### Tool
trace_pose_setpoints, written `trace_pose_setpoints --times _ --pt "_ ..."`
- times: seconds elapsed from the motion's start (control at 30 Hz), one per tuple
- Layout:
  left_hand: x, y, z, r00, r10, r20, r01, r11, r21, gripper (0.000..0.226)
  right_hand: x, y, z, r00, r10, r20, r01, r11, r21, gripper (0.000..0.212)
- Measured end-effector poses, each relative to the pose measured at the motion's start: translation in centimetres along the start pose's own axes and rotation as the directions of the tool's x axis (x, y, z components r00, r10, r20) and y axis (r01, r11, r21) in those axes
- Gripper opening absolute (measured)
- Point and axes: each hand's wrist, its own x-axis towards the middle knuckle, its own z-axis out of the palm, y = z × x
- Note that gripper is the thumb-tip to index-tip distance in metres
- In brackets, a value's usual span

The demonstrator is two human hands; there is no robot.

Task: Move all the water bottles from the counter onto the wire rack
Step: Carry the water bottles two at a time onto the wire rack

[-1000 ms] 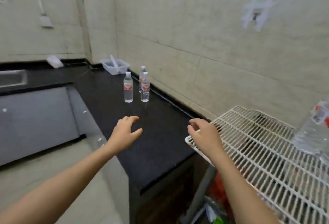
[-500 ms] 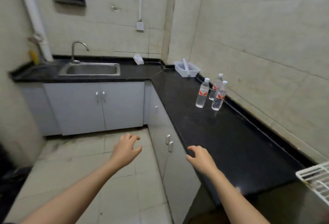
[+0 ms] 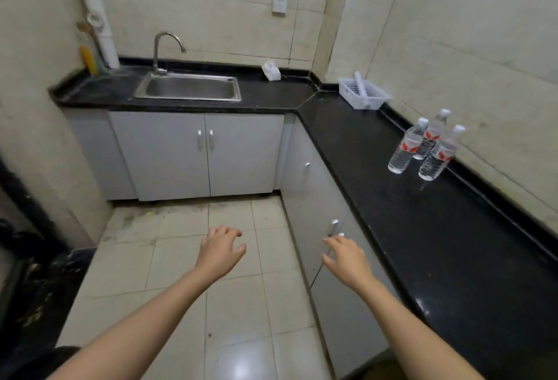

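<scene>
Fingers (image 3: 232, 233) of the left hand (image 3: 222, 248) are spread and loosely curled over the tiled floor (image 3: 178, 262) at lower centre of the frame, holding nothing. Those of the right hand (image 3: 345, 254) are likewise relaxed and empty, just in front of a cabinet door (image 3: 314, 192) below the counter's edge.

Three water bottles (image 3: 406, 150) stand upright in a tight cluster at the right of the frame, on the black counter (image 3: 453, 243) near the tiled wall and well apart from both hands. A white basket (image 3: 363, 94) sits further along the counter toward the corner, and a steel sink (image 3: 187, 88) lies at upper centre.

The wire rack is not in view, so how many bottles already rest on it cannot be told. Judged from what shows, at least these three bottles are left to carry over, and none is in hand yet. With both hands free, the step in hand looks like a reach toward the cluster.
</scene>
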Motion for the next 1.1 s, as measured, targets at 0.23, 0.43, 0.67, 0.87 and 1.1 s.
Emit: trace_pose_setpoints --times 0.23,0.43,0.67,0.87,1.1 --pt "7.1 2.9 1.8 0.999 0.041 0.014 -0.041 0.998 -0.043 0.039 6.4 3.2 -0.5 1.000 -0.003 -0.023 0.002 1.000 -0.021 0.043" --pt "17.7 5.8 -0.1 0.996 0.058 -0.074 -0.059 0.998 -0.009 0.041 16.2 5.8 -1.7 0.996 -0.049 -0.072 0.049 0.999 -0.006 0.043" --pt "27.1 8.2 0.0 0.996 0.017 -0.093 -0.019 1.000 -0.025 0.039 25.7 8.2 -4.5 0.995 -0.078 -0.066 0.075 0.996 -0.043 0.044" --pt "34.0 8.1 2.4 1.000 -0.009 -0.018 0.009 0.999 -0.036 0.039 31.9 9.4 -4.0 0.999 -0.038 -0.010 0.037 0.998 -0.060 0.045" --pt "47.4 9.4 3.3 0.992 0.113 0.065 -0.107 0.991 -0.085 0.036 40.7 10.5 -5.7 0.990 0.132 -0.050 -0.135 0.989 -0.062 0.044"
